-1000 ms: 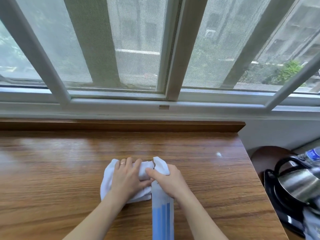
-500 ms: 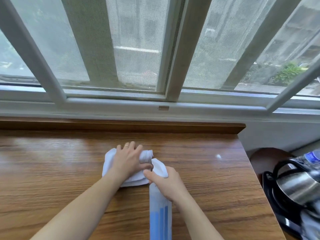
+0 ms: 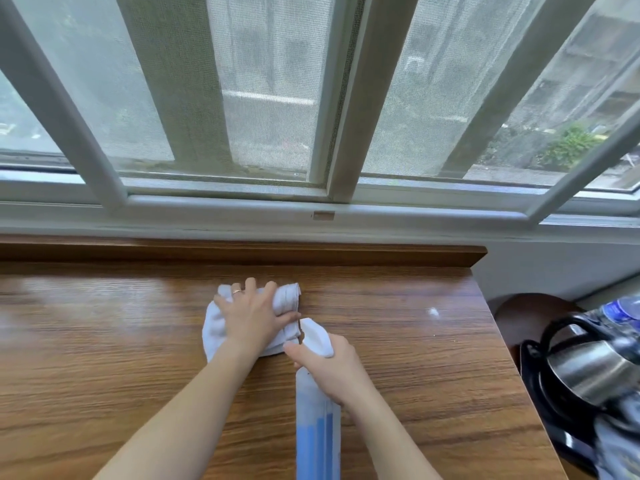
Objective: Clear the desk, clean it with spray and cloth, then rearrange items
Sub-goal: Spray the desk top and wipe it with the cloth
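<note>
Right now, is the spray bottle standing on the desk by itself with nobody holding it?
No, the right hand grips the spray bottle at its neck, tilted above the desk.

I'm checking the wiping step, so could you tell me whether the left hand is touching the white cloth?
Touching. The head view shows the left hand lying flat on top of the white cloth, fingers spread over it, pressing it against the desk.
</note>
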The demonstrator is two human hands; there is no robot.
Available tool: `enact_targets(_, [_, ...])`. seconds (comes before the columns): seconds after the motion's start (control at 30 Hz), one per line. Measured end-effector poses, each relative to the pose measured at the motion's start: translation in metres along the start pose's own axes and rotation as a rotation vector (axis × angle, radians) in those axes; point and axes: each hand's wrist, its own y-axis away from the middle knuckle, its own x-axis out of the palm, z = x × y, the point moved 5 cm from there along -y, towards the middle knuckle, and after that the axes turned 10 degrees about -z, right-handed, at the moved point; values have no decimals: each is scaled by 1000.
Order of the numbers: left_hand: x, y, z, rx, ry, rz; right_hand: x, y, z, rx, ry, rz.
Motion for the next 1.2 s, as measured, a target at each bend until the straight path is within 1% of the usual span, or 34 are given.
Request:
enact_targets(0.13, [-2, 11, 0, 56, -1, 29, -1, -1, 3, -5, -7, -12])
enact_targets(0.23, [-3, 28, -7, 133, 71, -76, -2, -3, 4, 2, -14, -12])
enact_targets(0.3, [-2, 33, -8, 188, 94, -213, -2, -6, 5, 12, 0, -22])
enact_targets(0.33, [-2, 32, -7, 212, 118, -250, -3, -8, 6, 16, 8, -29])
enact_targets(0.4, [-6, 26, -7, 255, 142, -305, -3, -10, 6, 32, 10, -37])
enact_targets(0.5, [-4, 14, -9, 296, 126, -339, -5, -12, 7, 43, 10, -35])
enact_targets(0.6, [4, -2, -8, 271, 127, -321, -4, -15, 5, 39, 6, -24])
enact_targets(0.7, [13, -24, -5, 223, 68, -232, -2, -17, 5, 38, -1, -18])
enact_targets(0.83, [12, -52, -4, 224, 31, -184, -1, -16, 7, 41, 3, -2])
enact_targets(0.93, [10, -64, -9, 237, 24, -188, -4, -15, 6, 37, -12, -13])
enact_targets(1.1, [13, -58, -8, 267, 35, -267, -9, -8, 3, 64, -24, -19])
enact_targets(1.2, [10, -53, -12, 274, 50, -222, -16, -4, 0, 64, -16, -34])
